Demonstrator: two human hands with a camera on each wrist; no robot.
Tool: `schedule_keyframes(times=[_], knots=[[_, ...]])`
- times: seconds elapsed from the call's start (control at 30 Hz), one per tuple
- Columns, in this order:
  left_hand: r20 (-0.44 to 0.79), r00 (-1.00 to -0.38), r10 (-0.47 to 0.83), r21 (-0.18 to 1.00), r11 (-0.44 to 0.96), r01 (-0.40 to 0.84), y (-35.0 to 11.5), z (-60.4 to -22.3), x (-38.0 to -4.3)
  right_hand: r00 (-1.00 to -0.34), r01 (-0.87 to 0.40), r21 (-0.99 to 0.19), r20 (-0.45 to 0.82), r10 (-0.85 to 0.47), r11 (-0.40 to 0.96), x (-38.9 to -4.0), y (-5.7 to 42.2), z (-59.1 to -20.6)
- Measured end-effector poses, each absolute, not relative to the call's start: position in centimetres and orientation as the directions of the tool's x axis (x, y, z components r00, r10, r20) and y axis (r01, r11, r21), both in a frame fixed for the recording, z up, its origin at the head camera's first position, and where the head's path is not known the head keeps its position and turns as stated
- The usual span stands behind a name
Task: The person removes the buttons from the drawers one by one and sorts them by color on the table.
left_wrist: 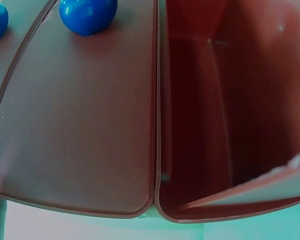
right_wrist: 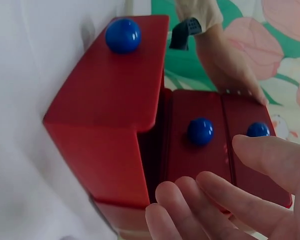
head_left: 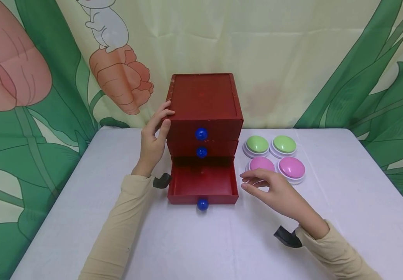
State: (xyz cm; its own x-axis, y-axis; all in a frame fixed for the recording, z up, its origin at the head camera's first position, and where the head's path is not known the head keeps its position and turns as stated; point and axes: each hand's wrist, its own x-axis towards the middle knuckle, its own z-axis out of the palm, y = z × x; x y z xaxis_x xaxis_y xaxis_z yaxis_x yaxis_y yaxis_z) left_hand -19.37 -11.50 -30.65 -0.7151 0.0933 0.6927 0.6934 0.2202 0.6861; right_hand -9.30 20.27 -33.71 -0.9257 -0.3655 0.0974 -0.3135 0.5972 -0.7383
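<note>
A dark red chest of drawers (head_left: 203, 97) with blue round knobs stands at the back of the table. Its bottom drawer (head_left: 203, 182) is pulled out and nothing lies inside; the top and middle drawers are closed. My left hand (head_left: 154, 140) rests against the chest's upper left side, fingers near the top edge. To the right of the drawer, my right hand (head_left: 273, 190) hovers with loosely bent fingers, holding nothing. In the right wrist view, its fingers (right_wrist: 220, 190) are apart from the knobs. The left wrist view shows the middle drawer's knob (left_wrist: 88, 15) and the pulled-out drawer's inside.
Right of the chest sit two green push buttons (head_left: 284, 144) and two pink push buttons (head_left: 292, 168) on white bases, one pink partly behind my right hand. A white cloth covers the table (head_left: 201, 249). Behind hangs a printed curtain (head_left: 267, 70).
</note>
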Motion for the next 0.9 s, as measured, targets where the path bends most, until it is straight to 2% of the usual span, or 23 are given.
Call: schedule_keyframes(times=[0.33,0.9], knots=[[0.689,-0.719,0.096,0.689,0.22,0.69,-11.5,-30.5,-19.3,-0.895,-0.31,-0.785,0.05,-0.443,0.537,-8.9,18.8,-34.2],[0.688,-0.719,0.097,0.69,0.22,0.69,-11.5,-30.6,-19.4,-0.87,-0.303,-0.82,0.03,-0.492,0.485,-8.2,17.3,-34.9]])
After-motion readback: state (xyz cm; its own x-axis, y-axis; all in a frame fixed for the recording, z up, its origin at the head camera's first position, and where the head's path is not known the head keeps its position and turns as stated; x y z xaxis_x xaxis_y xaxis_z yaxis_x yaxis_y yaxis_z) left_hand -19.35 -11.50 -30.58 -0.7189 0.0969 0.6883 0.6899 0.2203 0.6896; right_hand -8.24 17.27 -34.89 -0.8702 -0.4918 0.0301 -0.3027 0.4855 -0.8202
